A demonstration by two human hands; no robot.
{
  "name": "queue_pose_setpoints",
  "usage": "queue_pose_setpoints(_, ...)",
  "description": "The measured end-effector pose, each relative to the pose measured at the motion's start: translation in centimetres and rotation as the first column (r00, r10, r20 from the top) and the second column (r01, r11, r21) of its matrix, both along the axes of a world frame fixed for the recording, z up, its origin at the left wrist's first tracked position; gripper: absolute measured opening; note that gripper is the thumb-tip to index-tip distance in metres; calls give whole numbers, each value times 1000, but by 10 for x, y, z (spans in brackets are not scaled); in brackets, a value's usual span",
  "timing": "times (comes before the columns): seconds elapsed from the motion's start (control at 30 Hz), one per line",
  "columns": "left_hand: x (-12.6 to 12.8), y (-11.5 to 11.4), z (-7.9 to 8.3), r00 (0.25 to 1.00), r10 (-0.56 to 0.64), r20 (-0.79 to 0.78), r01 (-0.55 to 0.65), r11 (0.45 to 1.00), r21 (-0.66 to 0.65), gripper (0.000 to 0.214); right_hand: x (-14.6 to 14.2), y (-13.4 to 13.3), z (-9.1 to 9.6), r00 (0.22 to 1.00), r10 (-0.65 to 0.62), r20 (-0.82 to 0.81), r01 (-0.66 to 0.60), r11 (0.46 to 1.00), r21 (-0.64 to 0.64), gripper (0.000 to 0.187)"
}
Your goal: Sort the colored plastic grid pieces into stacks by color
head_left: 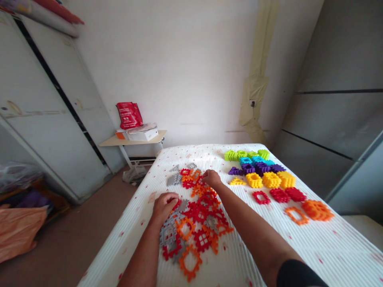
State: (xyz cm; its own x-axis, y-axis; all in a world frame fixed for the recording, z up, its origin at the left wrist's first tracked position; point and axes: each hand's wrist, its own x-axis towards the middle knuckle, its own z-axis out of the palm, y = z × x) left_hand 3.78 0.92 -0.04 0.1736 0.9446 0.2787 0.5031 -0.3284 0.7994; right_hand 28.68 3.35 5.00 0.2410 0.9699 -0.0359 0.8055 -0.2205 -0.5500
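Note:
A mixed heap of red, orange and grey toothed interlocking toy tiles (pixel 200 213) lies spread on the bed. At its left edge is my left hand (pixel 165 207), fingers curled together beside a red tile; what they hold, if anything, is hidden. Farther up the heap, my right hand (pixel 212 179) has its fingers pinched at a red tile (pixel 200 181). An orange square frame tile (pixel 190 263) lies at the near end of the heap. Several grey tiles (pixel 174 179) rest at its far left.
Sorted stacks stand to the right: green (pixel 231 155), blue (pixel 257 160), purple (pixel 263 168), yellow (pixel 271 180), red (pixel 279 195) and orange (pixel 317 210). A small table (pixel 109 140) with a red bag (pixel 129 115) stands behind left. Cabinets flank the bed (pixel 131 235).

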Motion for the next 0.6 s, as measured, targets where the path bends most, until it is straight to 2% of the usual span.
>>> queue_pose_setpoints(0.2, 0, 0, 1, 1000, -9, 2, 9, 1000, -3, 20, 5, 0, 13, 995, 35, -90, -25, 994, 106, 22)
queue_pose_setpoints(0.37, 0, 0, 0, 1000, -14, 4, 14, 1000, -13, 22, 18, -5, 29, 971, 147, -188, -118, 981, 156, 21)
queue_pose_setpoints(0.5, 0, 0, 0, 1000, -7, 10, 7, 1000, -18, 22, 35, -22, 40, 931, 225, -287, -183, 969, 166, 22)
queue_pose_setpoints(0.6, 1, 0, 1, 1000, -8, 19, 8, 1000, -25, 22, 57, -47, 44, 887, 322, -330, -297, 947, 123, 22)
